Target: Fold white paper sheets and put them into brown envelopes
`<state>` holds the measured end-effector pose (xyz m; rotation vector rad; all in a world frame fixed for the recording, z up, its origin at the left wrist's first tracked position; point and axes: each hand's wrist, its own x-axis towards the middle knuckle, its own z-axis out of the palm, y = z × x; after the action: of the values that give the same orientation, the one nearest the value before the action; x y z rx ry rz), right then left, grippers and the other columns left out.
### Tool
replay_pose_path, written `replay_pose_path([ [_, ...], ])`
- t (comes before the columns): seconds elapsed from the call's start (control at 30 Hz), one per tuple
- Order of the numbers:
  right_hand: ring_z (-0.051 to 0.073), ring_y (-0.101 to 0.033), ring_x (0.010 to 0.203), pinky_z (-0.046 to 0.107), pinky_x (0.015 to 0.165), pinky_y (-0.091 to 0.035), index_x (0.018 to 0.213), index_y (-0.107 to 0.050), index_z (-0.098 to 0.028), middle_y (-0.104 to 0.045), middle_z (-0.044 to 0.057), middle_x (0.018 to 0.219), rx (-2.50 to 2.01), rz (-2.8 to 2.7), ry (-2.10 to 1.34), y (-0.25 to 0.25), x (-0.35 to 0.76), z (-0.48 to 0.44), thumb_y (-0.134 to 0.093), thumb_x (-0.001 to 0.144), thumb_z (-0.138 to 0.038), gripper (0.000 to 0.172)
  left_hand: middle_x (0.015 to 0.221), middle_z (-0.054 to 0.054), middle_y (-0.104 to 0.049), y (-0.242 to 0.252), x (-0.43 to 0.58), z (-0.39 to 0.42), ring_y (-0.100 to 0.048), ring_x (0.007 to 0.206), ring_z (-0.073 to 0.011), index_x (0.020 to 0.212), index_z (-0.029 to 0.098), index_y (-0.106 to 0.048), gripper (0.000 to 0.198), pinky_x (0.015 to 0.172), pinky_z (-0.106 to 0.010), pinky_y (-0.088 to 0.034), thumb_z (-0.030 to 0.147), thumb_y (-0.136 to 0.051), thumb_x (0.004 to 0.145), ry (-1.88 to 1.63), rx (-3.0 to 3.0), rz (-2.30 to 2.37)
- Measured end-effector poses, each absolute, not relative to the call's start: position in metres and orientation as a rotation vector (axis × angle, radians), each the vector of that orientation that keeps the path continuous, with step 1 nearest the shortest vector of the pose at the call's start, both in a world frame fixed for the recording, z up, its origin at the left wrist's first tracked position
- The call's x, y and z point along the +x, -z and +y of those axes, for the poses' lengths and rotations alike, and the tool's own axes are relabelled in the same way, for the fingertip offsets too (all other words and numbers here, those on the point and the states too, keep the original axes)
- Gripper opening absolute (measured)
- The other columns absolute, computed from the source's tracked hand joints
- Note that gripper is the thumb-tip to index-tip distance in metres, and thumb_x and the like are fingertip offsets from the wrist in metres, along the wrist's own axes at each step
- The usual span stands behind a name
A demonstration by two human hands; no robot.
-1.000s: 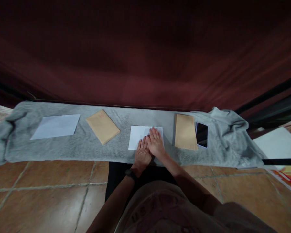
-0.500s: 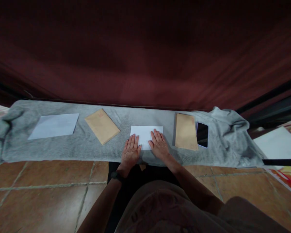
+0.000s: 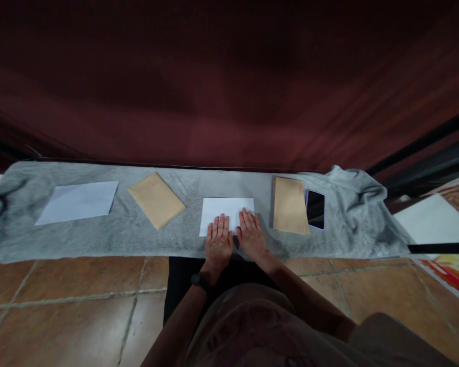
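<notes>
A white sheet of paper (image 3: 218,208), apparently folded, lies flat in front of me on a grey cloth (image 3: 237,181). My left hand (image 3: 219,245) rests palm down on its near edge, fingers stretched out and pointing away from me. Beside it, my right hand (image 3: 251,238) lies flat on the paper's near right part, fingers extended. Neither hand grips anything. To the left is a brown envelope (image 3: 156,200), turned at an angle. On the right sits a small stack of brown envelopes (image 3: 290,206).
A larger white paper stack (image 3: 78,201) lies at the far left. Next to the right-hand envelopes is a phone (image 3: 315,210) with a dark screen. The cloth bunches up at both ends. A dark red curtain (image 3: 222,137) hangs behind; tiled floor (image 3: 80,316) shows below.
My left hand has slid right across the paper, closer to my right hand, uncovering the paper's left part. My right hand has drawn slightly nearer to me. The view has shifted a little.
</notes>
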<state>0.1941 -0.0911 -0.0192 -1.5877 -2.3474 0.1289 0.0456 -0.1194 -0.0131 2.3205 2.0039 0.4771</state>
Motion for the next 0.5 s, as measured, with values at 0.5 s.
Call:
replay_pose_path([
  [0.5, 0.028, -0.034, 0.154, 0.048, 0.126, -0.032, 0.161, -0.032, -0.011, -0.033, 0.016, 0.166, -1.356, -2.498, -0.043, 0.02, 0.239, -0.132, -0.051, 0.104, -0.04, 0.067, 0.164, -0.021, -0.035, 0.012, -0.009, -0.128, -0.032, 0.154, -0.0322, 0.158, 0.006, -0.038, 0.058, 0.126, -0.054, -0.027, 0.03, -0.033, 0.105, -0.521, 2.178, 2.135],
])
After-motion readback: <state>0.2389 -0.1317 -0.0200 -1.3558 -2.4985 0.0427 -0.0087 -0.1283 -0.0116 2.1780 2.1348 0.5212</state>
